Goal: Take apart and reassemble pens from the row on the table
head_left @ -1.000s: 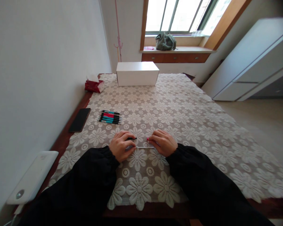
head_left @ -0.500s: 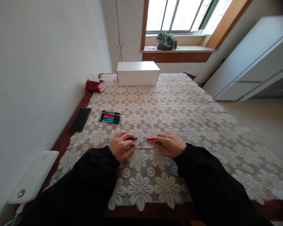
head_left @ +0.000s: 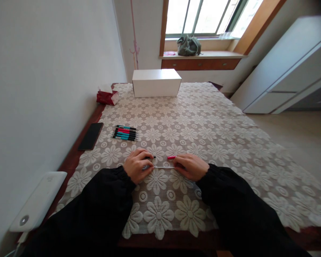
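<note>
lace in a cream flower pattern covers the table (head_left: 219,135), and both our hands rest on it near the front edge. our left hand (head_left: 136,166) is curled over a black pen part (head_left: 151,157), whose tip pokes out past the fingers toward the middle; the fingers are bent close around it, knuckles up. our right hand (head_left: 192,166) is closed the same way on a pink pen barrel (head_left: 171,157), with the pink end showing just beyond the fingertips. the two ends point at each other with a small gap between them, not touching. just below that gap a thin silvery refill (head_left: 163,167) lies flat on the cloth, running from under the left hand to the right one; we cannot tell whether either hand grips it. black sleeves cover both arms down to the wrists.

farther back and to the left, a neat row of pens (head_left: 125,133) in teal, pink and black lies on the lace, well apart from the hands. a dark phone (head_left: 90,136) sits on the bare wood by the wall. a white box (head_left: 156,83) stands at the far end, with a red tissue pack (head_left: 107,97) to its left. a white device (head_left: 37,201) lies at the near left corner.
</note>
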{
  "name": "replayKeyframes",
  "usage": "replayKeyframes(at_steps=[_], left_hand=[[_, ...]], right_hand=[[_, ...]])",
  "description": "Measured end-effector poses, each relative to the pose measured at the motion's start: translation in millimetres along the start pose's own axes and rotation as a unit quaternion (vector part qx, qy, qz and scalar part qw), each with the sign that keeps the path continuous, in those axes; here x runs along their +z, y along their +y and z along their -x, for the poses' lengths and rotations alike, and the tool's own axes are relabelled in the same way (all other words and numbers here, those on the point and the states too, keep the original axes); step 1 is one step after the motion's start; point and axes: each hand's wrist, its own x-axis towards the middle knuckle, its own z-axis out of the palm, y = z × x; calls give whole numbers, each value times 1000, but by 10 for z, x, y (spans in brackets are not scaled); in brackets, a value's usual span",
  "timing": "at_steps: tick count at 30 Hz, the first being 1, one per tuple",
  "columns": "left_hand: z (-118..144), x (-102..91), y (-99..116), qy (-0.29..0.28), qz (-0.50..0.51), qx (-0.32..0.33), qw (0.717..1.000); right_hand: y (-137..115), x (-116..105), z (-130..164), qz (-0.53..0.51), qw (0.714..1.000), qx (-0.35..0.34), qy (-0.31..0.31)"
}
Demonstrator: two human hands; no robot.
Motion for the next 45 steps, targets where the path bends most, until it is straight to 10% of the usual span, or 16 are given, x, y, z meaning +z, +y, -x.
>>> replayKeyframes(at_steps=[26,33,45], left_hand=[[-14,-64,45,-9,-4,-29,1000],[-14,-56,49,-5,1,-29,1000],[-18,-69,52,-9,1,-33,999]], right_hand=[[-2,143,-36,-17,998,-3,67],[41,52,-10,22,983,31,182],[177,-50,86,101,992,40,71]])
